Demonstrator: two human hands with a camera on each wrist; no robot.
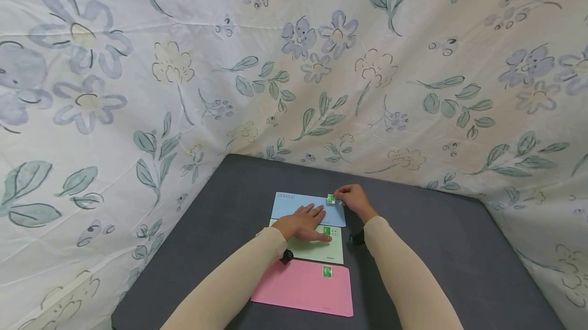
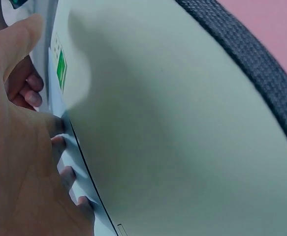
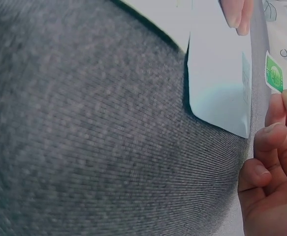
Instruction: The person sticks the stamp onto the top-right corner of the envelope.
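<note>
My right hand [image 1: 355,200] pinches a small green stamp [image 3: 274,73] by its edge between thumb and fingertip. In the head view the stamp shows over the upper right part of a light blue envelope [image 1: 287,208]; the right wrist view has it raised off the paper. My left hand [image 1: 304,224] lies with spread fingers on the blue envelope, its thumb stretched over a pale green envelope [image 1: 317,253]. That green envelope bears a green stamp [image 1: 326,230] near its upper right corner, partly beside the thumb. The blue envelope's middle is hidden under the left hand.
A pink envelope [image 1: 303,289] with a green stamp [image 1: 326,271] lies nearest me, below the green one. All three envelopes sit in a column on a dark grey table [image 1: 441,248]. Flower-patterned cloth [image 1: 294,90] hangs behind the table and along its left side.
</note>
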